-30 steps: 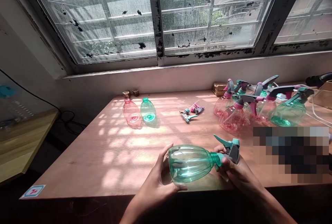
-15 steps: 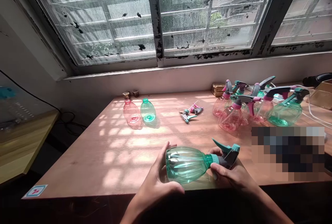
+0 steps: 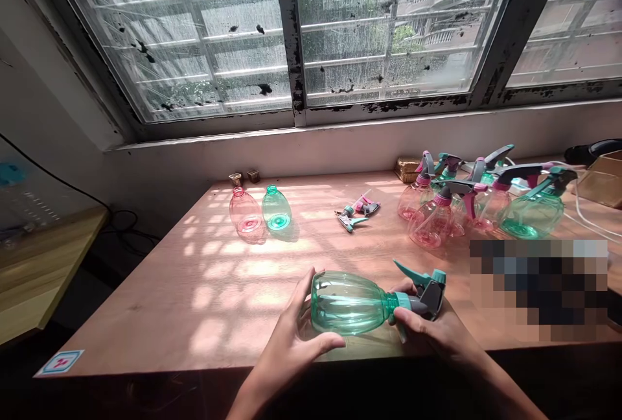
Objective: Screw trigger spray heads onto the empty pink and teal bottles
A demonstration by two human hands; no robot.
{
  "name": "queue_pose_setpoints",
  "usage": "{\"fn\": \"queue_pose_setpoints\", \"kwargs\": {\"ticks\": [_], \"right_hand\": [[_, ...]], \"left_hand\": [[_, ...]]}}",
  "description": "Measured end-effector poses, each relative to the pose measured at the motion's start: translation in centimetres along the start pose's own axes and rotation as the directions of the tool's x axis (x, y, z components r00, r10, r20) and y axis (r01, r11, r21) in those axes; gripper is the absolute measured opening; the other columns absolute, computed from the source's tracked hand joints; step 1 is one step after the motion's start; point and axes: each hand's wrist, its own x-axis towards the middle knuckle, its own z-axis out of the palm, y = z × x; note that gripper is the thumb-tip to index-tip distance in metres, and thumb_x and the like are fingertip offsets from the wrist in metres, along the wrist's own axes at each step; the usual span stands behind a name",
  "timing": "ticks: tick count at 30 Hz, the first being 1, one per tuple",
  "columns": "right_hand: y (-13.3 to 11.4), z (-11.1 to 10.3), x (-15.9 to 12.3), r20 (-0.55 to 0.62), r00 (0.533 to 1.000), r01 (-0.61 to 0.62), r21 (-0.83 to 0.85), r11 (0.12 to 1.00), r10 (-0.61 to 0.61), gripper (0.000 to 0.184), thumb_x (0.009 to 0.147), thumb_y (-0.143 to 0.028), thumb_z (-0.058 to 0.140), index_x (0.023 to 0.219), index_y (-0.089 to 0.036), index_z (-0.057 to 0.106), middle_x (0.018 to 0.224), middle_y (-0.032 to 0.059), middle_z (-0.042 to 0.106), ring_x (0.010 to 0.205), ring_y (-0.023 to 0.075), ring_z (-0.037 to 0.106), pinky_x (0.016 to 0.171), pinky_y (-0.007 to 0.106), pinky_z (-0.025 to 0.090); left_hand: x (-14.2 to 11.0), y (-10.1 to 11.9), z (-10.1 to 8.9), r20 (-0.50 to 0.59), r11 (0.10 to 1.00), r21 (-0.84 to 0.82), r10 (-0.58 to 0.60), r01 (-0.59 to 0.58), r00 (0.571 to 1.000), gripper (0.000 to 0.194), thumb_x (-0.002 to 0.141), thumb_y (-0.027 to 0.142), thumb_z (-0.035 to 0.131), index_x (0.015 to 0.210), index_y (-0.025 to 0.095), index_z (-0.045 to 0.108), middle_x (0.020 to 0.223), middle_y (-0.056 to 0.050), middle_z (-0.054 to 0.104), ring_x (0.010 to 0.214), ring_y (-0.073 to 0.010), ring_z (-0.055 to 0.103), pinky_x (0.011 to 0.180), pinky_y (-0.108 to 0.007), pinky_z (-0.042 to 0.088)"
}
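A clear green spray bottle (image 3: 347, 303) lies sideways in the air over the table's front edge, its base to the left. Around that base curves my left hand (image 3: 291, 339), thumb below and fingers behind. My right hand (image 3: 432, 329) grips the neck end, with the thumb at the turquoise collar (image 3: 402, 302). The grey and turquoise trigger head (image 3: 430, 293) points right, and its lever sticks up. Some right fingers are hidden behind the collar and head.
A pink bottle (image 3: 245, 212) and a green bottle (image 3: 276, 211) without heads stand at the back left. Loose trigger heads (image 3: 357, 212) lie mid-table. Several bottles with heads (image 3: 432, 222) crowd the right, near a blurred patch (image 3: 539, 290) and white cables.
The bottle has turned a little about its length, and its trigger head has shifted slightly left. Both hands keep hold of it.
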Motion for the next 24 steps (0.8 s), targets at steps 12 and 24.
{"fn": "queue_pose_setpoints", "kwargs": {"ticks": [12, 24], "right_hand": [[0.1, 0.38, 0.23, -0.025, 1.0, 0.016, 0.077, 0.997, -0.014, 0.034, 0.076, -0.047, 0.08, 0.087, -0.02, 0.062, 0.061, 0.001, 0.069, 0.047, 0.0162, 0.057, 0.049, 0.029, 0.044], [0.21, 0.13, 0.07, -0.011, 1.0, 0.001, 0.096, 0.995, 0.0, 0.035, 0.075, -0.043, 0.083, 0.092, -0.019, 0.064, 0.061, 0.001, 0.07, 0.049, 0.0161, 0.06, 0.05, 0.028, 0.047]], "left_hand": [[-0.11, -0.03, -0.08, -0.02, 0.999, 0.025, -0.026, 0.027, 0.999, 0.105, 0.071, 0.025, 0.088, 0.157, 0.034, 0.029, 0.16, -0.01, 0.039, 0.148, -0.0368, 0.033, 0.121, -0.051, 0.029], [-0.11, 0.1, -0.24, 0.057, 1.0, 0.019, 0.007, -0.008, 0.998, 0.102, 0.076, 0.027, 0.085, 0.157, 0.038, 0.024, 0.161, -0.008, 0.039, 0.149, -0.0355, 0.033, 0.123, -0.051, 0.027]]}}
